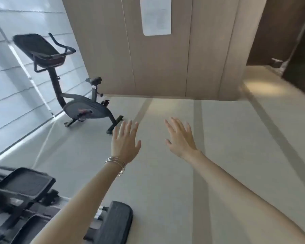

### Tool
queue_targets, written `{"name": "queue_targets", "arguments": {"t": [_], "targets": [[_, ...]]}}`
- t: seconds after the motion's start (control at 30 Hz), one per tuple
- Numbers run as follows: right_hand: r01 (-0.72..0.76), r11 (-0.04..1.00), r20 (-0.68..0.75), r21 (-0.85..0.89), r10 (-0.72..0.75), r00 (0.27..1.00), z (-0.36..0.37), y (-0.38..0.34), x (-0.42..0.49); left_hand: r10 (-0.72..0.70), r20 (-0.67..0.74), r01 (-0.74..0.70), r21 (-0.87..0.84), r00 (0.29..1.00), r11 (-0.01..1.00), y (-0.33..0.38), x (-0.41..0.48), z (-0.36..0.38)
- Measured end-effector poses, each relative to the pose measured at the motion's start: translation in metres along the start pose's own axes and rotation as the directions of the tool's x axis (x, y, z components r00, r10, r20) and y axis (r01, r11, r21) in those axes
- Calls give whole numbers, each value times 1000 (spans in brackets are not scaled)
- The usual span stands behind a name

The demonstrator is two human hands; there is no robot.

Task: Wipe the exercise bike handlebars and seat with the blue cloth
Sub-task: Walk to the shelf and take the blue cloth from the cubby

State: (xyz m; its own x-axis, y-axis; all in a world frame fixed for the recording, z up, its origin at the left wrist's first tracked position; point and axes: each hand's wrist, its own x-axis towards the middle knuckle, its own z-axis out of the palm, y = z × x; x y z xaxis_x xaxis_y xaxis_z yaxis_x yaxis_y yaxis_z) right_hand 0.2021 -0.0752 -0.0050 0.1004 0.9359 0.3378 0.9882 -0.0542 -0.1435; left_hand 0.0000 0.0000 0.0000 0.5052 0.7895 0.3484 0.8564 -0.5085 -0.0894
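A dark grey exercise bike [85, 110] stands on the floor at the left, by the window blinds. Its black handlebars [60, 44] curve around a tilted console at the top, and its small black seat [95, 80] sits lower, to the right of the post. My left hand [125, 143], with thin bangles on the wrist, is stretched out over the floor just right of the bike's rear foot, fingers apart and empty. My right hand [180, 138] is held out beside it, also spread and empty. No blue cloth is in view.
Another exercise machine [25, 194] with black footplates fills the bottom left corner, under my left forearm. A beige panelled wall [165, 67] with a sheet of paper on it stands ahead. A dark doorway [289, 32] opens at the far right.
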Motion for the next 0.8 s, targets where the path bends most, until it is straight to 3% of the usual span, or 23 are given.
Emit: {"name": "queue_targets", "arguments": {"t": [0.1, 0.23, 0.47, 0.8], "targets": [[-133, 989, 98, -59, 138, 986, 20, 32, -50, 119, 118, -112, -66, 986, 992, 45, -7, 38], [-301, 949, 185, -94, 314, 931, 40, 79, -135, 328, 233, -293, -173, 915, 940, 125, -32, 85], [-544, 826, 258, -150, 564, 784, 34, 133, -285, 640, 339, -535, -358, 689, 765, 264, -109, 120], [-799, 554, 194, -233, 832, 520, -22, 198, -479, 857, 281, -745, -424, 431, 514, 440, -194, 84]]}}
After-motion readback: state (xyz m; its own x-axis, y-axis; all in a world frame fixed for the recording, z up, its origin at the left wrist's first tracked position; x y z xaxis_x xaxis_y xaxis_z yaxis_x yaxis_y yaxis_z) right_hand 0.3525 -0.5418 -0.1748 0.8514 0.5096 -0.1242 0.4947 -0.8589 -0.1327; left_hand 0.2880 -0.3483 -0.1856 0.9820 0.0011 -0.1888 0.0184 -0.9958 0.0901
